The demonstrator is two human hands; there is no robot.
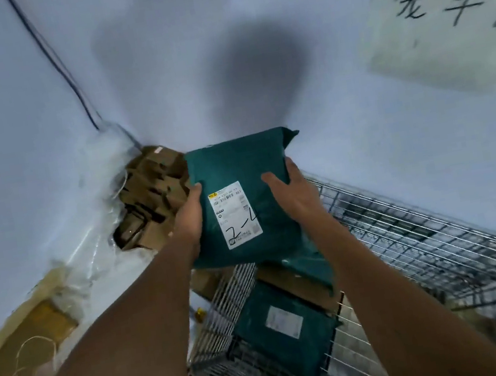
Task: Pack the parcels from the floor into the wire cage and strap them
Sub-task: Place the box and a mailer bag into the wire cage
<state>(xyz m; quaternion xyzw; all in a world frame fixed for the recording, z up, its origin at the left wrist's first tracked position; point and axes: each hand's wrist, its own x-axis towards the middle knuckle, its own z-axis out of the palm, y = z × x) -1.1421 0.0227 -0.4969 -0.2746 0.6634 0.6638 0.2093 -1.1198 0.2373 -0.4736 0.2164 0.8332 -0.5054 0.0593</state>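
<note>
A dark green poly mailer parcel [241, 195] is held up in mid-air at the centre of the view, above the wire cage [411, 243], its white shipping label [235, 215] facing the camera with a handwritten mark on it. The left hand [188, 216] grips its left edge, thumb over the front and fingers hidden behind. The right hand [292, 190] holds the right edge, fingers spread on the front and wrapped round the side.

The film looks soft and smooth, puffed over its contents, so it probably sags and slides rather than holds shape. It seems light, judging by the easy two-handed hold. The side edges are the sound places to take it. The loose flap at the far right corner would likely tear or slip.

Below, a second green parcel [285, 328] lies in the cage on a brown cardboard box [290, 281], with another green bag [307, 263] partly hidden beside it. The cage's wire walls rise near and to the right, and the room above the stacked parcels looks open for lowering.

To the far left, cardboard boxes [154, 199] sit heaped against clear plastic wrap [92, 219]. A handwritten paper sign [451, 2] hangs on the wall at the far right.
</note>
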